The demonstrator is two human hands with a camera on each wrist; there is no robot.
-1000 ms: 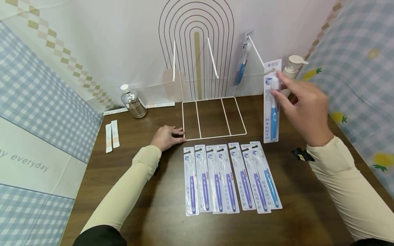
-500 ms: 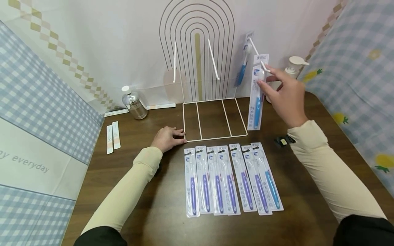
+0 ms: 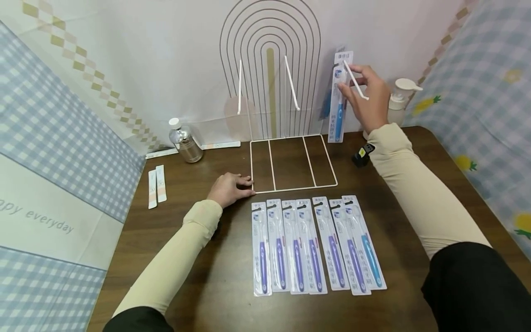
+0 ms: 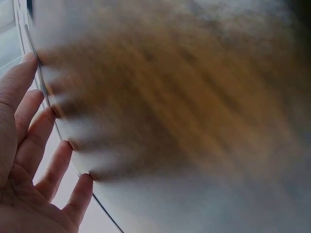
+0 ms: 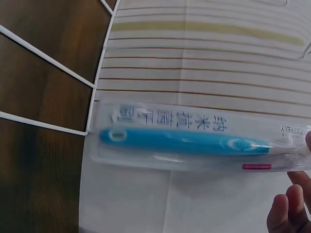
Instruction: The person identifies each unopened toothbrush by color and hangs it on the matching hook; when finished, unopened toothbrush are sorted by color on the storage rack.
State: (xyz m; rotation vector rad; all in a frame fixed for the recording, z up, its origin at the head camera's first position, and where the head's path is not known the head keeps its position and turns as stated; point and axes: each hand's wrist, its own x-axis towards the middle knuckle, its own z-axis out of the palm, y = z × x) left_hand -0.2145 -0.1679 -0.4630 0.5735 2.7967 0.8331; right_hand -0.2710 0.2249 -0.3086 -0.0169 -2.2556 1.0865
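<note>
My right hand [image 3: 371, 99] pinches a packaged blue toothbrush [image 3: 338, 106] near the top of its card. The card hangs upright on the right white hook [image 3: 356, 83], whose free end sticks out in front of it. Behind it, another blue toothbrush pack [image 3: 327, 103] is mostly hidden. In the right wrist view the blue handle [image 5: 184, 141] shows through clear plastic. My left hand [image 3: 226, 189] rests at the front left corner of the white wire rack [image 3: 294, 189], fingertips on the table and touching the wire. In the left wrist view its fingers [image 4: 58, 165] are spread and fairly straight.
Several toothbrush packs [image 3: 296, 249] lie in a row before the rack, mostly purple, one blue at right. Two more hooks [image 3: 292, 85] project at left and middle. A silver bottle [image 3: 186, 145] and paper sachets [image 3: 156, 186] lie left; a pump bottle [image 3: 400, 99] stands right.
My right hand has carried the toothbrush pack left and back, with the right hook now passing through it, close to the pack behind. My left hand has stayed at the rack's corner.
</note>
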